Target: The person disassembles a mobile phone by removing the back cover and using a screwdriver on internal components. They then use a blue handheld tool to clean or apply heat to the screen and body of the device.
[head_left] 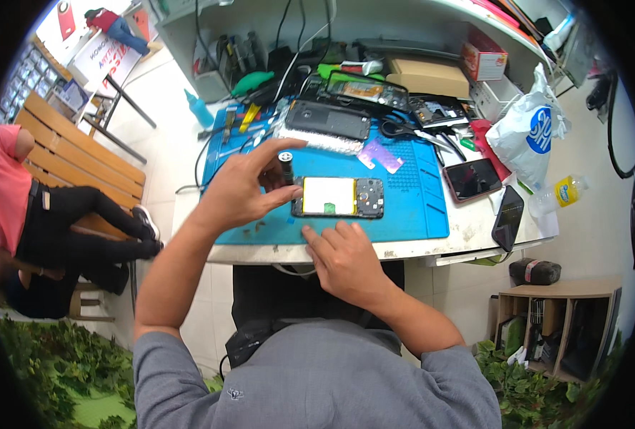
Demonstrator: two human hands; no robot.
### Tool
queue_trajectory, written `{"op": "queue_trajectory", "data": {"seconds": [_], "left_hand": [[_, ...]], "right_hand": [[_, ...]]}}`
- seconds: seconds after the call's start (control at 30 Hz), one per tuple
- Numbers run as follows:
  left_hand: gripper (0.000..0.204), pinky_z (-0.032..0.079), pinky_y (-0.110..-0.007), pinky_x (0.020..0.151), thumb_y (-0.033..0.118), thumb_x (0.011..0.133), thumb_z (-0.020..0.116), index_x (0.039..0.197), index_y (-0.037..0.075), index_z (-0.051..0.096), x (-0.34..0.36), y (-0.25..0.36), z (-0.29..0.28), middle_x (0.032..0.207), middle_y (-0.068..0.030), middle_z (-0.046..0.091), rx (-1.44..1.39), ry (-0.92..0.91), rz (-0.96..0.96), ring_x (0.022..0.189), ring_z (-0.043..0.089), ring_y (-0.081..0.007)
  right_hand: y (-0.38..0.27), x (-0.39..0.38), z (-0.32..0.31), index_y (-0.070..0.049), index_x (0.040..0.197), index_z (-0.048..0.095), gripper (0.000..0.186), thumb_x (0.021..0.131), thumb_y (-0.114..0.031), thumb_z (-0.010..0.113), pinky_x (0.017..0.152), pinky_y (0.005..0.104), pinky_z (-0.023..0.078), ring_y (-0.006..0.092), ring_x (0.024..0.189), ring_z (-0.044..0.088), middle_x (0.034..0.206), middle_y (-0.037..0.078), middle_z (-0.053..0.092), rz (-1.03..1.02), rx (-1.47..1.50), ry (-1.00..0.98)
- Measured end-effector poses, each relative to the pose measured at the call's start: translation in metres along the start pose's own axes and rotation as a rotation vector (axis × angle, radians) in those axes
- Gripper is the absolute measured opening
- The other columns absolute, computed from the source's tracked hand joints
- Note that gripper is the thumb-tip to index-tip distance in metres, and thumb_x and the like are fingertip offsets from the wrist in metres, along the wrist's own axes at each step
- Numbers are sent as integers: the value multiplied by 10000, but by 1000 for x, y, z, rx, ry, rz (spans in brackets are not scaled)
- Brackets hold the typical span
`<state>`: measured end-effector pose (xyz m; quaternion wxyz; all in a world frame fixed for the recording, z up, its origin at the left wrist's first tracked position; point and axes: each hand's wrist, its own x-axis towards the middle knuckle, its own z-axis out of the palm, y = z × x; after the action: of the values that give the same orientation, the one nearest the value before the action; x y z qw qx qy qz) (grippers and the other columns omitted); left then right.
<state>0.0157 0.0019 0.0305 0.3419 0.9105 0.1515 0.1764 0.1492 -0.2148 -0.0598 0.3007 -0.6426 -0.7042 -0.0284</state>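
Observation:
An opened phone (369, 198) lies on the blue work mat (410, 223), its battery (326, 193) showing pale with yellow edges. My left hand (249, 182) curls at the phone's left end around a short black screwdriver (286, 169) with a silver cap, standing upright. Its thumb reaches the phone's left edge, while the index finger stretches above the cap; the tool's tip is hidden. Just below the phone, my right hand (347, 263) rests at the mat's front edge, fingers extended and holding nothing that I can see.
Behind the phone lie a black phone back cover (328, 120), a purple film piece (382, 155) and scissors (403, 130). A dark phone (471, 179), a white plastic bag (524, 129) and a bottle (560, 194) stand right. People sit on a wooden bench (81, 154) at left.

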Motion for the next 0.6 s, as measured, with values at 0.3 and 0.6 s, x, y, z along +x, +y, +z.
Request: {"op": "queue_trajectory", "data": {"seconds": [0.3, 0.6], "left_hand": [[352, 577, -277, 836, 99, 1082, 781, 1395, 46, 627, 61, -37, 28, 1017, -35, 758, -271, 399, 119, 885, 724, -112], [744, 624, -347, 882, 45, 1063, 759, 1701, 92, 379, 118, -50, 53, 1088, -111, 792, -109, 473, 166, 959, 814, -212]], "right_hand": [[6, -5, 5, -6, 1217, 798, 303, 935, -111, 826, 737, 418, 446, 255, 802, 574, 839, 66, 600, -22, 88, 134], [8, -4, 5, 3, 1185, 802, 285, 926, -112, 835, 723, 410, 443, 245, 787, 579, 826, 65, 606, -29, 116, 163]]}}
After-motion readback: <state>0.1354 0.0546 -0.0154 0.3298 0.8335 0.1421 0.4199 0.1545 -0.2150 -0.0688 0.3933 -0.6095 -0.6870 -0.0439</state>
